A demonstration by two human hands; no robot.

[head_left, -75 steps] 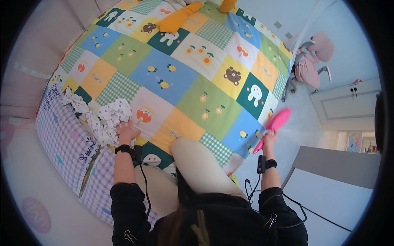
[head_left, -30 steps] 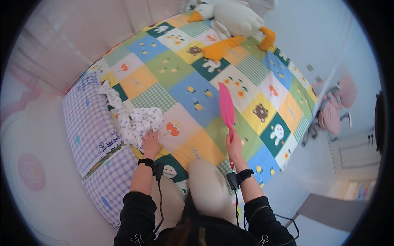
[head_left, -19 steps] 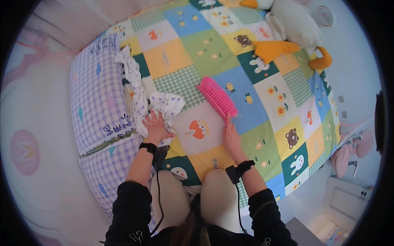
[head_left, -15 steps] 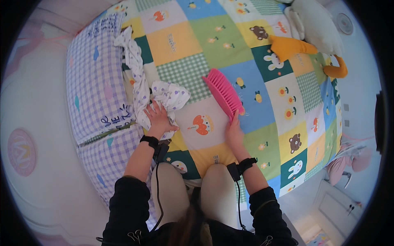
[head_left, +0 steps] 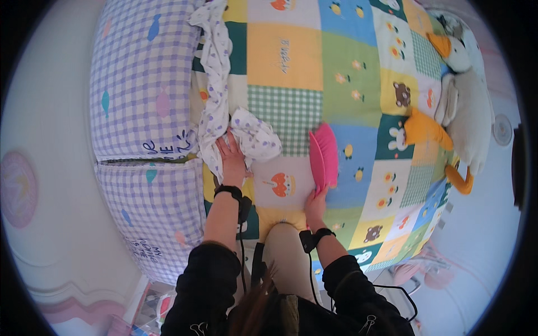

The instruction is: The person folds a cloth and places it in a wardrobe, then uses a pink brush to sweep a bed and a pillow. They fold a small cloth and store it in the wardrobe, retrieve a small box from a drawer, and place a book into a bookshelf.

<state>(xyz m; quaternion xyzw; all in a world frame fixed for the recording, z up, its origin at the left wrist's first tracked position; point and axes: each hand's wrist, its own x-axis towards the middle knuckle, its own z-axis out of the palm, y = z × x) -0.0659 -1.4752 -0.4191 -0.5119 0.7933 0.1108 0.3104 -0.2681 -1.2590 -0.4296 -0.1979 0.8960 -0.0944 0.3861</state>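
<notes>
Pink brush [head_left: 324, 157] has swung leftward over quilt [head_left: 284, 61]; right fingers [head_left: 314, 200] clasp it, left fingers [head_left: 233, 141] splayed on cloth [head_left: 259, 139].

Two pillows [head_left: 140, 84] line the bed's [head_left: 353, 101] left edge, one beyond the other. Right beside them, a cloth [head_left: 255, 134] runs toward the far edge, its near end under the left hand [head_left: 232, 162]. Farther right, near mid-bed, lies a brush [head_left: 324, 157], handle in the right hand [head_left: 315, 210]. A plush goose [head_left: 471, 112] lies along the right edge.
</notes>
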